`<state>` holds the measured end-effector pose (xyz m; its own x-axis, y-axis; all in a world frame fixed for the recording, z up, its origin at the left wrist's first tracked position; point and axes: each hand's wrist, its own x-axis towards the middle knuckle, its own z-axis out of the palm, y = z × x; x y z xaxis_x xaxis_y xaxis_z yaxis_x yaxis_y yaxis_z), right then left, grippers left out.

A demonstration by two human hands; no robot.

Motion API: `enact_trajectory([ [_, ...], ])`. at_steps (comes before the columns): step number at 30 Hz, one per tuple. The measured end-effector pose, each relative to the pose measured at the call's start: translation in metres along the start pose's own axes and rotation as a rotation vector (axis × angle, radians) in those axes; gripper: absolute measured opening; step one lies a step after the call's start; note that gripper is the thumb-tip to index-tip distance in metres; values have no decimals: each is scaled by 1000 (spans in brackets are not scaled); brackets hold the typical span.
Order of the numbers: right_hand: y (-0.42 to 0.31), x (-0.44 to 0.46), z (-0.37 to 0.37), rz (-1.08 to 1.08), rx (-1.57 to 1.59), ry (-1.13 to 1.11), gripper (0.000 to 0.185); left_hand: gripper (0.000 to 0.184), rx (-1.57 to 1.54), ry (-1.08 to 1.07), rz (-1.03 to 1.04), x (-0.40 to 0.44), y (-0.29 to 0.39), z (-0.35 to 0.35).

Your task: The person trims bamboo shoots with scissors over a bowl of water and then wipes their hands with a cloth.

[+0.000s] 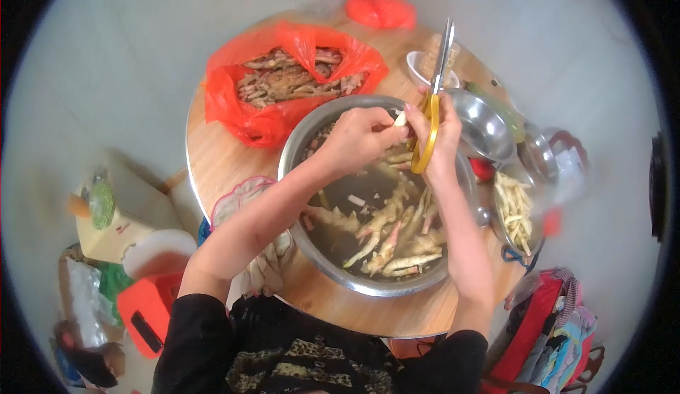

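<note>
Over a wide steel basin (301, 242), my left hand (358, 139) pinches a small pale piece of ginger (401, 119). My right hand (445, 135) is closed on scissors (425, 143) with yellow handles, their metal blades pointing up and away. Fingertips of both hands come close together around the pale piece. Below them, cloudy water in the basin holds several knobbly ginger roots (386, 245) with pinkish stems, plus small floating scraps. To the right, a steel bowl (501, 227) contains pale, slender ginger pieces (516, 206).
An opened red plastic bag (244, 121) of brownish roots lies behind the basin on the round wooden table (326, 309). Steel bowls (485, 121) stand at right, a crumpled red bag (381, 8) at the back. A cloth (262, 259) hangs at the left edge.
</note>
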<state>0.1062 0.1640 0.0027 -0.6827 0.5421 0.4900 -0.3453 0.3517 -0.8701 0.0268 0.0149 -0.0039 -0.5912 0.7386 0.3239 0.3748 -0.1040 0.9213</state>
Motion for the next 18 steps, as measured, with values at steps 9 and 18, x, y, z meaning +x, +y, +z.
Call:
enact_trajectory([
  [9, -17, -3, 1, 164, 234, -15, 36, 31, -579, -194, -329, 3, 7, -8],
  [18, 4, 14, -14, 21, 64, 82, 35, 27, 69, -53, 1, 2, -10, 0],
])
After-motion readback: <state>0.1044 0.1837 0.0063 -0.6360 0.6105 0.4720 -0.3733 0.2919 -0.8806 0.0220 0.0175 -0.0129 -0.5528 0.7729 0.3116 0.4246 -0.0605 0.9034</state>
